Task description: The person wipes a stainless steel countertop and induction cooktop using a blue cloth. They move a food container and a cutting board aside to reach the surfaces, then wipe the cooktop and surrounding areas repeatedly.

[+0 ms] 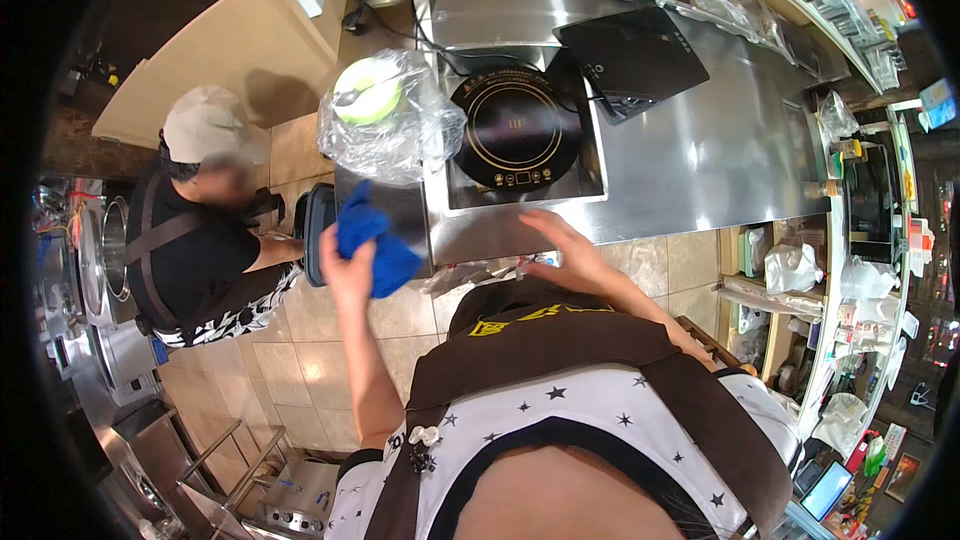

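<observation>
My left hand [349, 270] grips a blue cloth [379, 251] at the left end of the steel counter [697, 180]. Part of the cloth hangs loose past my fingers. With fingers apart and nothing in them, my right hand [574, 251] is over the counter's front edge; whether it touches the steel cannot be told. Beyond it, a round black induction cooktop [517, 127] sits in a square recess. A crumpled clear plastic bag [390, 146] with a lime-green round item [367, 90] lies left of the cooktop, beyond the cloth.
A black flat panel [637, 56] lies tilted behind the cooktop, near a black cable [427, 37]. On the left, another person [195, 232] bends beside a dark plastic bin [321, 232]. Shelves with bagged goods [793, 270] stand right. Packets line the counter's back [720, 0].
</observation>
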A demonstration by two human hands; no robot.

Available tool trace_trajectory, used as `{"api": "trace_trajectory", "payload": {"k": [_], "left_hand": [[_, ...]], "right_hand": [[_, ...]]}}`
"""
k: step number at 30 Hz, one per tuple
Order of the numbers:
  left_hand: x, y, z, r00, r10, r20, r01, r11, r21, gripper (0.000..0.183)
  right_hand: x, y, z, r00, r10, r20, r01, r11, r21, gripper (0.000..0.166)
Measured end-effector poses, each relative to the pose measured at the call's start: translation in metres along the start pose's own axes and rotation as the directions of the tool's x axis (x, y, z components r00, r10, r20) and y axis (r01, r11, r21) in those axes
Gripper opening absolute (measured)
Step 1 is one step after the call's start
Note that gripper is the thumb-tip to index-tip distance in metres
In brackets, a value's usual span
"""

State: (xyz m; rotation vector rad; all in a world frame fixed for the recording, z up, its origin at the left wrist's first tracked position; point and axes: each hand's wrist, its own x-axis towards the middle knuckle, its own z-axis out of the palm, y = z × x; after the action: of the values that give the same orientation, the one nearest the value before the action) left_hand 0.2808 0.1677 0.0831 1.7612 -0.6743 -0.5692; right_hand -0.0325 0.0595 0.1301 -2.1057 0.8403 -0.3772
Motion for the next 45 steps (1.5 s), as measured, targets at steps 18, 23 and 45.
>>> {"api": "trace_trajectory", "payload": {"k": [18,23,45], "left_hand": [[-0.012,0.054,0.467,0.575,-0.612,0.544,0.610,0.763,0.213,0.071],[-0.013,0.053,0.530,0.552,-0.655,0.516,0.795,0.600,-0.090,0.040],[-0.099,0.001,0.435,0.636,-0.570,0.520,0.688,0.724,-0.049,0.021]], "right_hand": [[-0.117,0.318,-0.262,0.502,0.174,-0.847,-0.386,0.922,-0.039,0.053],[-0.085,0.393,-0.339,0.396,0.363,-0.843,-0.627,0.778,0.041,0.051],[0.124,0.648,-0.681,0.660,0.384,-0.646,-0.695,0.638,-0.331,0.089]]}}
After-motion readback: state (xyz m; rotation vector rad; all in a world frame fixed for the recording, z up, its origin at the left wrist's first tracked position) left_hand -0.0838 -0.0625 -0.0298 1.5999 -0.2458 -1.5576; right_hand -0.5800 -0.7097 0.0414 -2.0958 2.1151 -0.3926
